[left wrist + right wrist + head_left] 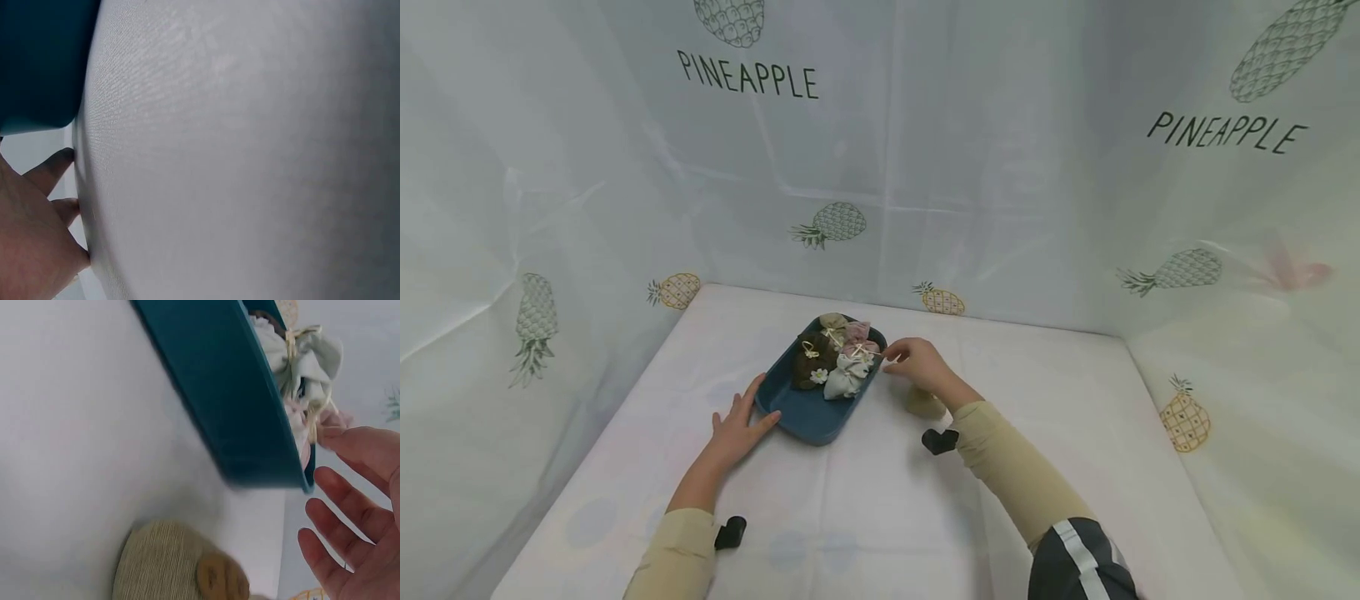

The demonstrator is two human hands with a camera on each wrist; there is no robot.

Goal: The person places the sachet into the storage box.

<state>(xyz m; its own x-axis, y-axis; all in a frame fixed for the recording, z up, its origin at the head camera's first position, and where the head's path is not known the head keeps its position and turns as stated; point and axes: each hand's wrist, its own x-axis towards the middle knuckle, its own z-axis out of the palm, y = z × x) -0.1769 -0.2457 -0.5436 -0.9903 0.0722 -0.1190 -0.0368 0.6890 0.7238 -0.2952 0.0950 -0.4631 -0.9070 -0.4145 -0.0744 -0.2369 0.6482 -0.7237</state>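
Note:
A blue tray (pixel 811 431) holds several small drawstring pouches in its far half: a brown pouch (pixel 807 373), a beige pouch (pixel 832 321), a pink pouch (pixel 857 332) and a pale grey-white pouch (pixel 842 383) with a small flower. My left hand (pixel 735 435) has its fingers spread against the tray's left near side. At the right rim, my right hand (pixel 922 367) pinches a thin cream ribbon (pixel 314 429) between thumb and index finger. That ribbon runs from the pink pouch's bow, and the other fingers stay extended.
On the table right of the tray lies a tan woven pouch (pixel 164 565) with a round wooden piece (pixel 220 578), partly below my right forearm. A white cloth (pixel 880 517) covers the table. Pineapple-printed sheets (pixel 1000 167) hang behind and at both sides.

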